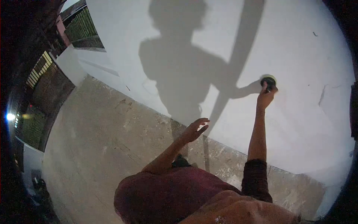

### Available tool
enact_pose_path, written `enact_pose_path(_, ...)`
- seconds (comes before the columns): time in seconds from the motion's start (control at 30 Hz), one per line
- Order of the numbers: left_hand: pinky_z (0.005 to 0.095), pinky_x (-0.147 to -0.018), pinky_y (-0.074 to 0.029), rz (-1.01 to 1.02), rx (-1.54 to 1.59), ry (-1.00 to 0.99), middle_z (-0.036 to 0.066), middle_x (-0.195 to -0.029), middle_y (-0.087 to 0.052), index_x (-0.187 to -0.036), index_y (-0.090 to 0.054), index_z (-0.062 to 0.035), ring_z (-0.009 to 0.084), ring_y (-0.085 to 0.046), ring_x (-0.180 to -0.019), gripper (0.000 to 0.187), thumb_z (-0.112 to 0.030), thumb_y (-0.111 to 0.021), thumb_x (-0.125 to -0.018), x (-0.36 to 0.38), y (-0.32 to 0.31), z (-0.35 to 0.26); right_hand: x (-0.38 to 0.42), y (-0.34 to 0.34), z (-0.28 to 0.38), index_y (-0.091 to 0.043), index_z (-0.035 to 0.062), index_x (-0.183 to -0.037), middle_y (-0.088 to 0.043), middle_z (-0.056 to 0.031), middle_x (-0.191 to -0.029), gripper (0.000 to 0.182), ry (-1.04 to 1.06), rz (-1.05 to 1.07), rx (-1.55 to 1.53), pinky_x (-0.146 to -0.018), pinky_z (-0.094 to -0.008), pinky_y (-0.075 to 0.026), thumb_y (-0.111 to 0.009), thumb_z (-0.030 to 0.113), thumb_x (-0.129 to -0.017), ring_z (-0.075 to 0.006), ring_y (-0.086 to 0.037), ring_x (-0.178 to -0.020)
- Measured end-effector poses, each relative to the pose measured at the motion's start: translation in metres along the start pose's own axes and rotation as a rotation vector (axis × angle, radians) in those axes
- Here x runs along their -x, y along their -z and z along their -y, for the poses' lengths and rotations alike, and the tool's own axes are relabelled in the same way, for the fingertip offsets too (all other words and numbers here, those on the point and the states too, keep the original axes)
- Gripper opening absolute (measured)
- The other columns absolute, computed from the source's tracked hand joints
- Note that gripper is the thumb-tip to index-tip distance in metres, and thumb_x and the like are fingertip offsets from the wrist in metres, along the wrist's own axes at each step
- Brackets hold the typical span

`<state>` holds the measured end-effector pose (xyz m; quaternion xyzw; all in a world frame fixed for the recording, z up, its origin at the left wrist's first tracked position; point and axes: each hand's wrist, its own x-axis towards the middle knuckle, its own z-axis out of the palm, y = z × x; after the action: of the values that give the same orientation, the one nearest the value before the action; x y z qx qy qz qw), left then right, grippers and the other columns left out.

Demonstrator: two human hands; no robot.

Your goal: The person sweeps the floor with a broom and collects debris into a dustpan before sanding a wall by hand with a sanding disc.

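Note:
My right hand (267, 98) is wrapped round a dark round tool (268, 83) with a pale, light-coloured rim. The tool lies against the white wall (298, 112), right of the centre of the view. Lower and to the left, my left hand (196, 130) hangs in front of the wall's bottom edge, with its fingers apart and nothing in it. Shadows of a head, body and arm fall on the wall.
Speckled concrete floor (104, 127) runs along the foot of the wall. A window opening (84, 28) is at the upper left. Beyond the floor at the left are a dark gate (52, 86) and a bright lamp (11, 117). The wall has a few small marks.

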<state>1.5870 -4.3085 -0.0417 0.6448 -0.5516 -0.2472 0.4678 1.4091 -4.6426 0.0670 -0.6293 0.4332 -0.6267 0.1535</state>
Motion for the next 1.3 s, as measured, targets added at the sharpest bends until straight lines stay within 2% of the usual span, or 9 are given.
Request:
enact_pose_path(0.13, 0.0432, -0.095, -0.051, 0.017, 0.023, 0.031, 0.013, -0.133, -0.057, -0.133, -0.054, -0.0107, 0.0261, -0.062, -0.114, 0.039, -0.035, -0.051, -0.103, 0.003, 0.002, 0.005, 0.019, -0.009, -0.022, -0.043, -0.0007, -0.12, -0.066, -0.0276, -0.105, 0.047, 0.171, 0.083, 0.273, -0.08, -0.0467, -0.053, -0.063, 0.033, -0.095, -0.0431, -0.066, -0.095)
enact_pose_path(0.23, 0.0425, -0.092, -0.053, 0.049, 0.004, -0.01, 0.014, -0.133, -0.056, -0.133, -0.055, -0.0106, 0.0266, -0.062, -0.113, 0.039, -0.036, -0.049, -0.103, 0.001, 0.01, 0.009, 0.057, -0.019, -0.018, -0.044, 0.0011, -0.114, -0.066, -0.0293, -0.101, 0.042, -0.103, 0.158, 0.132, -0.077, -0.0508, -0.052, -0.065, 0.031, -0.094, -0.0489, -0.064, -0.094)
enact_pose_path(0.27, 0.0425, -0.092, -0.053, 0.041, 0.004, -0.013, 0.014, -0.133, -0.056, -0.133, -0.055, -0.0106, 0.0266, -0.062, -0.113, 0.039, -0.036, -0.049, -0.103, 0.002, 0.009, 0.01, 0.082, -0.027, -0.031, -0.044, 0.0021, -0.112, -0.066, -0.0246, -0.093, 0.037, -0.11, 0.115, 0.085, -0.064, -0.0466, -0.054, -0.063, 0.029, -0.095, -0.0402, -0.068, -0.078)
enact_pose_path(0.33, 0.0427, -0.093, -0.052, 0.115, 0.073, 0.121, 0.014, -0.133, -0.056, -0.133, -0.055, -0.0107, 0.0276, -0.061, -0.113, 0.04, -0.037, -0.048, -0.104, 0.003, 0.007, 0.011, 0.135, -0.043, -0.058, -0.042, 0.0061, -0.112, -0.064, -0.0127, -0.085, 0.04, -0.533, 0.277, -0.322, -0.04, -0.0289, -0.048, -0.064, 0.035, -0.095, -0.0154, -0.062, -0.058)
enact_pose_path(0.47, 0.0461, -0.102, -0.046, 0.262, 0.098, 0.285, 0.014, -0.139, -0.051, -0.138, -0.052, -0.0141, 0.031, -0.056, -0.121, 0.048, -0.047, -0.044, -0.103, 0.002, 0.006, 0.019, 0.243, -0.052, -0.027, -0.035, 0.007, -0.121, -0.066, -0.0154, -0.101, 0.04, -0.871, 0.592, -0.597, -0.047, -0.0336, -0.054, -0.058, 0.031, -0.099, -0.023, -0.067, -0.074)
enact_pose_path(0.53, 0.0422, -0.098, -0.048, 0.239, 0.109, 0.147, 0.014, -0.136, -0.054, -0.14, -0.049, -0.0122, 0.028, -0.059, -0.115, 0.044, -0.038, -0.047, -0.104, 0.001, -0.004, 0.052, 0.277, -0.053, 0.0, -0.037, 0.0056, -0.122, -0.066, -0.0168, -0.105, 0.042, -0.906, 0.652, -0.654, -0.055, -0.0306, -0.056, -0.059, 0.032, -0.099, -0.0216, -0.067, -0.084)
enact_pose_path(0.93, 0.0417, -0.095, -0.05, 0.138, 0.397, 0.096, 0.013, -0.14, -0.05, -0.142, -0.045, -0.0095, 0.0274, -0.058, -0.117, 0.049, -0.039, -0.049, -0.103, -0.024, 0.043, 0.09, 0.267, -0.096, 0.067, -0.04, 0.0024, -0.119, -0.068, -0.0148, -0.109, 0.038, -0.803, 0.638, -0.738, -0.061, -0.0286, -0.057, -0.061, 0.027, -0.099, -0.019, -0.067, -0.086)
enact_pose_path(1.1, 0.043, -0.094, -0.05, 0.093, 0.367, 0.079, 0.013, -0.136, -0.053, -0.14, -0.047, -0.0089, 0.0277, -0.062, -0.112, 0.048, -0.04, -0.049, -0.103, -0.038, 0.12, 0.096, 0.201, -0.151, 0.109, -0.042, 0.0049, -0.114, -0.063, -0.0084, -0.09, 0.034, -0.461, 0.471, -0.625, -0.052, -0.0264, -0.051, -0.065, 0.022, -0.096, -0.0143, -0.062, -0.068)
enact_pose_path(1.3, 0.0432, -0.092, -0.05, 0.061, 0.357, 0.168, 0.014, -0.131, -0.057, -0.138, -0.049, -0.0078, 0.0254, -0.064, -0.107, 0.055, -0.049, -0.047, -0.101, -0.043, 0.196, 0.137, 0.087, -0.182, 0.199, -0.049, 0.0022, -0.115, -0.059, -0.01, -0.096, 0.029, -0.004, 0.129, -0.368, -0.057, -0.0253, -0.053, -0.064, 0.018, -0.096, -0.014, -0.063, -0.081)
